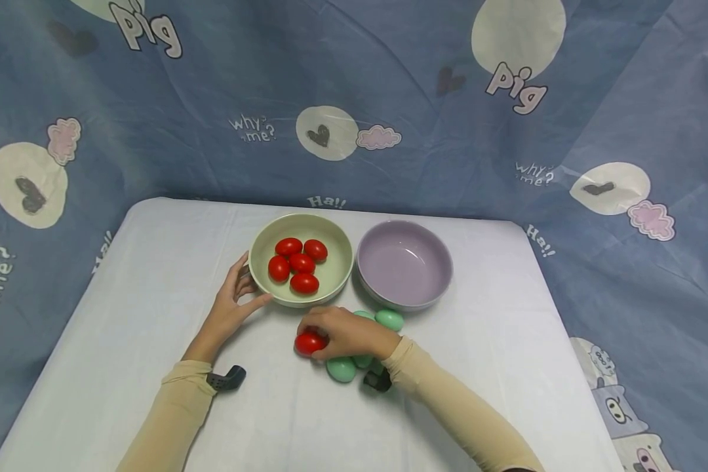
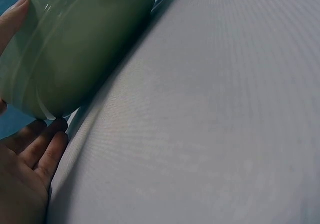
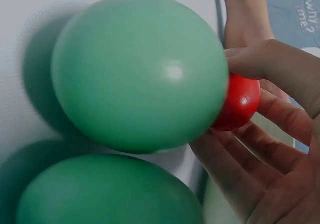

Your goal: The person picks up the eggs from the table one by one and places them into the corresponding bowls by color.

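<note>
I see the right hand [image 1: 347, 332] in a narrow grip, thumb and fingers pinching a red egg [image 1: 309, 343] on the near side of the pale green bowl [image 1: 337, 259]; whether that egg touches the bench [image 1: 537, 373] I cannot tell. Green eggs [image 1: 341, 371] lie close about this hand. I have the left hand [image 1: 227, 314] in a wide grip, spread against the bowl's left side. Five more red eggs [image 1: 302, 263] lie inside, and a purple bowl [image 1: 404, 262] stands just to the right

Wrist views dim — (head view brighter).
</note>
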Demonstrator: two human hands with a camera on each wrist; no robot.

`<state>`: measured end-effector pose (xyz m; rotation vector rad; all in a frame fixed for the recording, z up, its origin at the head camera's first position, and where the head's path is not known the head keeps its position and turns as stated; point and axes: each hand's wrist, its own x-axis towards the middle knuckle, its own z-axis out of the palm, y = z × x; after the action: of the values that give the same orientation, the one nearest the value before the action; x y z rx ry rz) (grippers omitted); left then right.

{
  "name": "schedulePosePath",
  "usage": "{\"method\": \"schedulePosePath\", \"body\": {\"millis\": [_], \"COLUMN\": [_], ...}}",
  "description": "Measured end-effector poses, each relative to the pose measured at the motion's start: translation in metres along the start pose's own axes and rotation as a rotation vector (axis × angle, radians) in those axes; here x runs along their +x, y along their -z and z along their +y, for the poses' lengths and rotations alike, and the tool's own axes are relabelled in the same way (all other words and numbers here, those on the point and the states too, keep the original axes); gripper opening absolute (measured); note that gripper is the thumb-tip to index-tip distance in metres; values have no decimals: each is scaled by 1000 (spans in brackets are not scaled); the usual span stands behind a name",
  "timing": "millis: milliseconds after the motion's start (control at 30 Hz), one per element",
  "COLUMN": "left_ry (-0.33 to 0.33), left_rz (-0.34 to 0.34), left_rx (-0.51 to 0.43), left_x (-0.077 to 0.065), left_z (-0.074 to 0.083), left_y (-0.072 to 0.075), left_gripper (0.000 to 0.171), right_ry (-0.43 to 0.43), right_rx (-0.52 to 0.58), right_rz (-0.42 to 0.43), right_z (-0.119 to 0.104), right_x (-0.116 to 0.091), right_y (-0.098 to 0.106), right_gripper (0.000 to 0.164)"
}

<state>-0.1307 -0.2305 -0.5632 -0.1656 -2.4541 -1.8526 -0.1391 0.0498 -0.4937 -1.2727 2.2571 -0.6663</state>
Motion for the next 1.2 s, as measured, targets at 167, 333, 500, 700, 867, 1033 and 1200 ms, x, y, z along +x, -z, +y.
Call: {"method": "schedulePosePath", "body": {"millis": [167,333,500,700,867,1033,1200], "left_ry": [5,8,2,5,21,21,29], "left_rz": [1,2,2,6,6,3,2], "left_rx": [9,2,-2,9,14,14,32], "left_x": [-1,-2,-2,-1,-1,-1,-1], "left_z": [0,0,1,1,3,3,3], "left_y": [1,1,1,1,0,0,-1], "left_gripper": [101,101,101,101,101,102,102], "right_ry": [12,20,42,43,45,29,-10], "right_rx": [22,67,119,240,289,365,390], "right_rz": [11,3,15,48,80,108,136], "right_z": [-1,-4,-5,-2,3,6,11], "right_x": [1,3,3,3,4,7,9], "right_y": [7,17,27,41,51,62,73], "right_gripper": [38,39,38,37,36,37,37]}}
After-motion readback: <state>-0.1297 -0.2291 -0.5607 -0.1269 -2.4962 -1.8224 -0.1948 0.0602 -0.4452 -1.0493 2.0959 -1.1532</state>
